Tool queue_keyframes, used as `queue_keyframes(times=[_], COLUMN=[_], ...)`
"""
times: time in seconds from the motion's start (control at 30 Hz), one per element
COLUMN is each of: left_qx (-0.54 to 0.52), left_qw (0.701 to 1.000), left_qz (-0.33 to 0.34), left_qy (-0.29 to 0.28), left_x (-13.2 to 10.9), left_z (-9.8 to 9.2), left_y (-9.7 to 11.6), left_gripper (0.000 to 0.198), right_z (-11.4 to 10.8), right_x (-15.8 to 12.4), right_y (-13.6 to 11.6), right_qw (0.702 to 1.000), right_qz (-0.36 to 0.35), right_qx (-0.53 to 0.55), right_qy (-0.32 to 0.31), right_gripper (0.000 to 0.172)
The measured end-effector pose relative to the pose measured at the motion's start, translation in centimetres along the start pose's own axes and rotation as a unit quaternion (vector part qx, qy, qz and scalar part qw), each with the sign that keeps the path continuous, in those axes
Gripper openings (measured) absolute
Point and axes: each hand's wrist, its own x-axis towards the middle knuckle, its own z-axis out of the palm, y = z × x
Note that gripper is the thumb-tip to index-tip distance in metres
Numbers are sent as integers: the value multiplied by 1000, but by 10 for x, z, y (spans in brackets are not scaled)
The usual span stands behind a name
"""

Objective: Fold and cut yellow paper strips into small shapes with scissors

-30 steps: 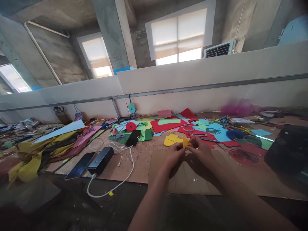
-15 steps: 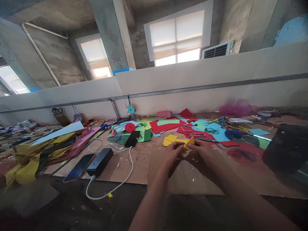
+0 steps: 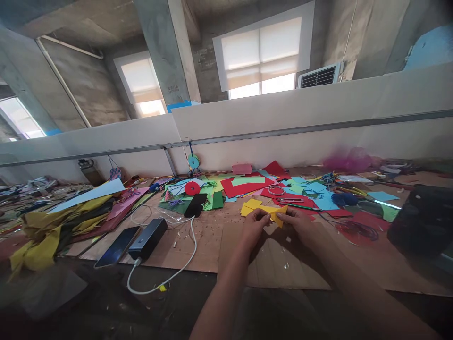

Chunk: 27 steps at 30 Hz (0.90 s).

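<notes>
Both my hands pinch one folded piece of yellow paper (image 3: 277, 214) above a brown cardboard sheet (image 3: 269, 269). My left hand (image 3: 253, 227) is closed on its left part, thumb and fingertips together. On the right side, my right hand (image 3: 300, 224) grips the paper near a raised pointed flap. Part of the paper is hidden behind the fingers. Just beyond my left hand lie several flat yellow squares (image 3: 249, 206). A green pencil-like stick (image 3: 300, 206) and red paper (image 3: 244, 188) lie behind the hands.
A phone (image 3: 117, 246) and a black power block (image 3: 147, 238) with a white cable (image 3: 193, 245) lie left. Colored paper and a red disc (image 3: 192, 188) cover the table's back. A dark object (image 3: 421, 226) stands at right. A pale partition (image 3: 283, 113) runs behind.
The yellow paper has turned slightly in my fingers; its flap leans further right and a point now shows below. My hands stay in nearly the same place.
</notes>
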Motion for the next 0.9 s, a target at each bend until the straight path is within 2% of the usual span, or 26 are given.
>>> queue_keyframes(times=[0.33,0.57,0.9], left_qx=[39,65,82], left_qw=[999,997,996], left_qz=[-23,-15,19], left_qy=[-12,-31,2], left_x=[-3,0,-1], left_z=[1,0,3], left_y=[-1,-10,-3], left_gripper=[36,35,35], right_z=[3,9,4], right_x=[-3,-10,-5], right_y=[-1,-9,-8], right_qw=[1000,1000,1000], right_qz=[2,10,13], right_qx=[14,23,-5], right_qy=[-4,-6,-28], right_gripper=[25,20,28])
